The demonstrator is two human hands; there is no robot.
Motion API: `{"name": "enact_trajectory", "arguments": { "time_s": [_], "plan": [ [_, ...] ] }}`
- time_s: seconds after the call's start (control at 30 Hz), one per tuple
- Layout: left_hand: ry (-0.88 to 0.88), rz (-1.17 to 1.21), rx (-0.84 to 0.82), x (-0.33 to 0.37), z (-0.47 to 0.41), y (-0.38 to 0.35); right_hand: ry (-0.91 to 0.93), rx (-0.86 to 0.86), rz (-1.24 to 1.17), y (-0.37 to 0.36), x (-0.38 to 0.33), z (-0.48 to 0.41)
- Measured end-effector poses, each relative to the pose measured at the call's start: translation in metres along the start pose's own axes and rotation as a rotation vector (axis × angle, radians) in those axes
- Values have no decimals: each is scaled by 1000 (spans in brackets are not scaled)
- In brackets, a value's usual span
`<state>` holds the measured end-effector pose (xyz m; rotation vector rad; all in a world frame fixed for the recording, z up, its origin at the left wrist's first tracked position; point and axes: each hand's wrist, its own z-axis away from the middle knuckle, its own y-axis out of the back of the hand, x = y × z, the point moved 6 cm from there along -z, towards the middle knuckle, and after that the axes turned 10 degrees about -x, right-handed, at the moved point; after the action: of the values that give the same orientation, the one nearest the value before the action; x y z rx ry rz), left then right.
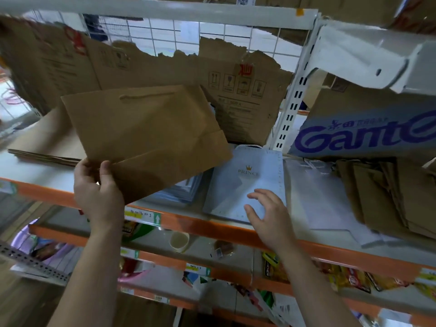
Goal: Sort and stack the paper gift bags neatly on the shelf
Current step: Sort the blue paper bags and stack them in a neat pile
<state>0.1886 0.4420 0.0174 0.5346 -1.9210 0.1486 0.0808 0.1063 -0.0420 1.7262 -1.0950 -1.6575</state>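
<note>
My left hand [98, 185] grips the lower left corner of a flat brown paper gift bag [146, 135] and holds it tilted above the shelf [226, 230]. My right hand [269, 213] hovers open, fingers spread, over a pale blue gift bag [250, 182] printed with a crown and "PRINCE", lying flat on the shelf. A low pile of pale blue bags [179, 187] lies partly hidden under the brown bag. Flat brown bags [44, 156] are stacked at the far left. More brown bags [387, 197] lie in a loose heap at the right, over white bags [325, 204].
Torn cardboard [243, 90] lines the wire mesh back of the shelf. A white upright post [292, 102] divides the bays, and a carton marked "Gante" [368, 128] sits in the right bay. Lower orange-edged shelves hold snack packets [349, 277] and a cup [179, 241].
</note>
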Motion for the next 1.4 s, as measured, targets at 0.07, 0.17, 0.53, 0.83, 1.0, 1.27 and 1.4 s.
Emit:
{"name": "enact_trajectory", "arguments": {
  "time_s": [0.07,0.17,0.53,0.83,1.0,1.27,1.4],
  "plan": [
    [-40,-11,-14,1,-12,7,50,30,-4,-8,-19,-4],
    [-83,32,-37,-8,-35,22,139,117,-12,-19,-56,-10],
    [-128,256,-191,-66,-170,103,357,293,-29,-103,-228,-46],
    [-22,309,-246,-127,-265,159,261,-99,1,-232,-283,-84],
    [64,231,-289,-162,-310,170,238,-125,96,-258,-290,-106],
    [427,-108,-656,-231,-352,151,227,-34,210,-269,-297,-118],
    [251,-506,-703,-217,-360,135,246,-5,241,-271,-297,-115]
  ]
}}
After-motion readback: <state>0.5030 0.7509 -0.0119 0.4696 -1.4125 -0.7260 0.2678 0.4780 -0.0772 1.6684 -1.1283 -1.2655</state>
